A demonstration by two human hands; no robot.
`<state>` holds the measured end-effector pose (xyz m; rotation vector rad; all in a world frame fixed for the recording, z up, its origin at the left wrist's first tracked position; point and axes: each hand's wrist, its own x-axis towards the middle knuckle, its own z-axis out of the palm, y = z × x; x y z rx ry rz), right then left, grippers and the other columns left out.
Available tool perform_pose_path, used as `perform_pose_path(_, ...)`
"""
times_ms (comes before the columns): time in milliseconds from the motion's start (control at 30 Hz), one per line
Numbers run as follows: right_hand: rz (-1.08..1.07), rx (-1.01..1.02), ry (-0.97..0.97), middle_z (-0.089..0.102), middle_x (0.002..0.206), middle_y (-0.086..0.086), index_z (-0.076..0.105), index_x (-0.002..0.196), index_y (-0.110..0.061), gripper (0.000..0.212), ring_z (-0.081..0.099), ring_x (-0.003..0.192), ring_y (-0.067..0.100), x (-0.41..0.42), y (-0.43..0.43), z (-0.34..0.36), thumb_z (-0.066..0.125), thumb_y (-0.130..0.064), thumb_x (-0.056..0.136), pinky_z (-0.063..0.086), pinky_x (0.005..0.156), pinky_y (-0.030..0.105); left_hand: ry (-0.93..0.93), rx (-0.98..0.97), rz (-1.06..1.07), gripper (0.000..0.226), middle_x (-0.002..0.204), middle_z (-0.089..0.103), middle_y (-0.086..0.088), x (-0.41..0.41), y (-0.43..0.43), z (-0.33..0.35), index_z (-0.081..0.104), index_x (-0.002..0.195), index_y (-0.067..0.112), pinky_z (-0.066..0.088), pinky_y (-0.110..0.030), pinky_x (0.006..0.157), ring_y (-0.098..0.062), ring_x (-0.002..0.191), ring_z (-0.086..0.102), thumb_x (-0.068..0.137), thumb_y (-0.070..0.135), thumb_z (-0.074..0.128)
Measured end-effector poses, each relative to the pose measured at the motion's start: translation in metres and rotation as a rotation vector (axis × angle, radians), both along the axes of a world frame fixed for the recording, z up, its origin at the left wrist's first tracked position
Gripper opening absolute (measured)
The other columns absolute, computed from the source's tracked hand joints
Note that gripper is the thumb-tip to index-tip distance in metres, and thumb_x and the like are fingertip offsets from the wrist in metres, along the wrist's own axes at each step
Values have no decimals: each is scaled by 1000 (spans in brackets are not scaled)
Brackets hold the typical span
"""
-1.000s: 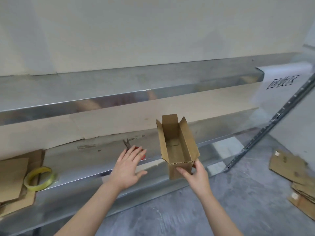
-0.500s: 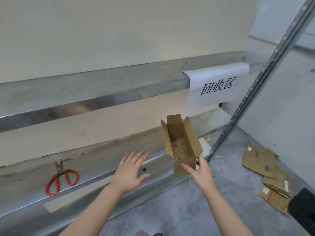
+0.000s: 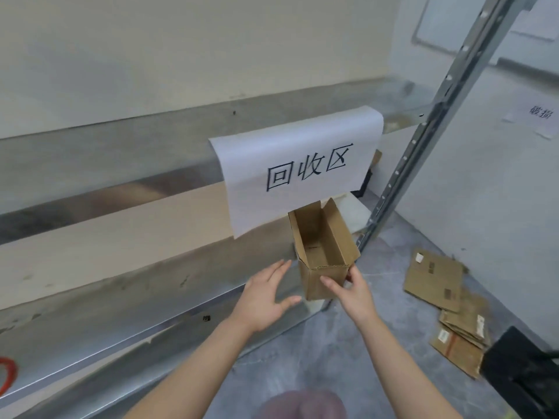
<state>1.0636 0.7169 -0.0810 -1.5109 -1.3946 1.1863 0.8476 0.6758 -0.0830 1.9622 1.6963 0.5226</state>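
A small brown cardboard box (image 3: 325, 252) with its top flaps open is held up in front of the metal shelf, empty inside. My right hand (image 3: 351, 290) grips its near lower end, fingers across the front face and thumb on the right side. Just left of the box, my left hand (image 3: 264, 294) hovers with fingers straight and spread, holding nothing and close to the box's left side.
A white paper sign (image 3: 298, 173) with black characters hangs over the upper shelf rail. The lower metal shelf (image 3: 99, 325) runs left, with a red scissor handle (image 3: 7, 375) at the edge. A slotted upright (image 3: 423, 140) stands right. Flattened cartons (image 3: 447, 303) lie on the floor beside a black object (image 3: 520, 373).
The view has swung right along the shelf; the sign is now large and central and the scissors are almost out of frame. The box stays in my right hand, my left hand nearer it.
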Motion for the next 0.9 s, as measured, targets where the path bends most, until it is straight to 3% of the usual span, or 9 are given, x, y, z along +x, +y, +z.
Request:
perform_pose_path(133, 77, -9, 3, 66, 110, -16, 56, 114, -33, 44, 59, 106, 5, 36, 55, -5, 80, -26, 79, 49, 86, 23, -211, -73, 150, 83, 156, 27, 8, 50, 44, -8, 21, 152, 31, 22, -32, 117, -9, 142, 26, 85, 55, 63)
perform_pose_path(233, 169, -50, -44, 66, 111, -15, 55, 110, -37, 42, 59, 108, 6, 55, 95, -7, 81, -31, 77, 50, 91, 28, -570, -172, 346, 87, 151, 32, 8, 85, 72, -11, 21, 152, 27, 36, -35, 111, -10, 132, 39, 83, 36, 74)
perform_pose_path(367, 299, -91, -92, 56, 107, -34, 48, 107, -48, 51, 53, 101, -16, 62, 127, -11, 83, -30, 74, 39, 79, 5, -734, -158, 514, 68, 132, 55, 6, 118, 98, -22, 40, 139, 24, 43, -12, 85, -12, 123, 51, 81, 23, 76)
perform_pose_path(467, 322, -111, -80, 50, 108, -37, 39, 116, -49, 68, 51, 98, -20, 66, 140, -20, 84, -21, 73, 40, 79, 2, -765, -121, 636, 59, 122, 61, 7, 132, 108, -29, 45, 132, 26, 44, -2, 68, -10, 116, 55, 81, 26, 76)
perform_pose_path(533, 332, -110, -100, 50, 108, -37, 39, 117, -48, 68, 52, 102, -10, 68, 148, -27, 84, -20, 74, 42, 89, 13, -763, -120, 649, 60, 122, 60, 12, 134, 113, -31, 43, 132, 31, 43, -2, 70, -6, 115, 55, 81, 28, 76)
perform_pose_path(633, 314, -122, -108, 53, 107, -33, 45, 120, -39, 58, 52, 112, 2, 68, 155, -33, 81, -23, 77, 40, 91, 19, -759, -156, 613, 62, 123, 59, 15, 130, 123, -34, 40, 133, 33, 42, -4, 78, -6, 120, 54, 83, 23, 74)
perform_pose_path(733, 277, -155, -124, 58, 119, -18, 50, 119, -34, 49, 49, 128, 13, 72, 152, -36, 79, -30, 79, 40, 98, 27, -686, -178, 543, 67, 129, 55, 9, 126, 124, -31, 36, 142, 26, 39, -22, 96, -13, 128, 49, 85, 20, 72)
perform_pose_path(833, 220, -232, -145, 43, 148, -4, 32, 148, -29, 87, 38, 139, 18, 79, 132, -39, 81, -36, 76, 36, 110, 39, -449, -169, 471, 75, 147, 40, 5, 113, 103, -28, 28, 150, 22, 33, -34, 112, -14, 135, 40, 88, 35, 68)
perform_pose_path(900, 166, -265, -153, 37, 152, 0, 26, 151, -30, 97, 36, 140, 19, 86, 111, -40, 83, -38, 74, 35, 110, 39, -141, -145, 375, 74, 156, 29, 3, 97, 81, -30, 23, 152, 24, 22, -33, 118, -15, 142, 29, 91, 44, 59)
